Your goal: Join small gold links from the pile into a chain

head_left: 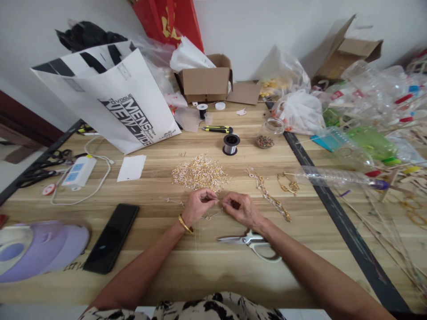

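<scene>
L hand [201,205] & R hand [243,208] nr each other, just nr-side of pile [198,172] of gold/silver bits. Both: thumb & fingertips pinched tog.; what's in pinch too small to tell. Thin chain [213,216] below & betw. hands, one end nr R fingertips; can't tell if gripped. Scissors [245,239] nr-side of R hand. Loose chains [268,194] R of pile; wire spool [231,145] beyond; phone [111,238] far L.
</scene>
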A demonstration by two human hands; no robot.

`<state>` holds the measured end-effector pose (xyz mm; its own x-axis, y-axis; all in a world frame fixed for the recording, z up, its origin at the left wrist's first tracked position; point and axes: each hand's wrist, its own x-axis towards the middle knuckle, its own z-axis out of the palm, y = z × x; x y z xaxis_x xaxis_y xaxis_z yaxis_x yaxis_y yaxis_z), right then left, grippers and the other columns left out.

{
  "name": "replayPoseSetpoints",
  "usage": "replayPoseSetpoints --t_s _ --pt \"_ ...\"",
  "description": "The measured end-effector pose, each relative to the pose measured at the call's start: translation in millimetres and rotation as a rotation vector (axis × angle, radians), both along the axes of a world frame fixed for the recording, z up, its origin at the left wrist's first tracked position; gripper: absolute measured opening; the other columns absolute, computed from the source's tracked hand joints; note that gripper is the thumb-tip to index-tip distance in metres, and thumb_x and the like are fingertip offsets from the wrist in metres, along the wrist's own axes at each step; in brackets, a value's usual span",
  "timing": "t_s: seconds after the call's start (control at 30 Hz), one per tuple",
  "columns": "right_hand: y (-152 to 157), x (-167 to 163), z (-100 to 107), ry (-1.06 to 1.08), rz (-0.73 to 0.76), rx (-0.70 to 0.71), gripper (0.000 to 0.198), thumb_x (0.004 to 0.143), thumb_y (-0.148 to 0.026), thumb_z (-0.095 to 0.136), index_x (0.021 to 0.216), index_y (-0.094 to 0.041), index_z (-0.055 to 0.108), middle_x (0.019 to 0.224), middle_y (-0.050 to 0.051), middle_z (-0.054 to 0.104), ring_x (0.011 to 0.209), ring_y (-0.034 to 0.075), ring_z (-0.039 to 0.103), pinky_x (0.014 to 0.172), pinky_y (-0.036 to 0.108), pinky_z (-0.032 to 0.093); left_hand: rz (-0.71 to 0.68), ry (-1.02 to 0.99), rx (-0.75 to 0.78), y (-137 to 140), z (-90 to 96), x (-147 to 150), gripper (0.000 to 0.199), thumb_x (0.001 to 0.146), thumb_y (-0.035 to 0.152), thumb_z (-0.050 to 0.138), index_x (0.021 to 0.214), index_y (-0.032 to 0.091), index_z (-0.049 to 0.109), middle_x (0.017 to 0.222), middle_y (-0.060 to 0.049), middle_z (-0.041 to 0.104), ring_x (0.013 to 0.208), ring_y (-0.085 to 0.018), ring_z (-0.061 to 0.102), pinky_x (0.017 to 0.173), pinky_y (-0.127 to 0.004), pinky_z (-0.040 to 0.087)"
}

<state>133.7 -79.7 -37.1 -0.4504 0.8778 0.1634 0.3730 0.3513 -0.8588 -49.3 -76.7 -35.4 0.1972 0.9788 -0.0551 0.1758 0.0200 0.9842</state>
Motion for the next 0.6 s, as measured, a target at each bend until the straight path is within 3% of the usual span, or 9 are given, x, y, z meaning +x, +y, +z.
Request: replayPoseSetpoints --t_s 0.6 --pt "0.5 -0.3 1.1 -0.014 0.000 0.001 0.011 0.079 -0.018 0.053 0.072 -0.014 0.059 0.060 -0.001 0.056 0.052 0.009 0.046 0.050 0.018 0.036 -0.012 0.012 -0.003 -1.2 2.4 1.0 0.014 0.066 0.018 0.070 0.075 0.011 0.062 0.073 -0.006 0.067 0.069 -0.014 0.062 0.067 -0.025 0.050"
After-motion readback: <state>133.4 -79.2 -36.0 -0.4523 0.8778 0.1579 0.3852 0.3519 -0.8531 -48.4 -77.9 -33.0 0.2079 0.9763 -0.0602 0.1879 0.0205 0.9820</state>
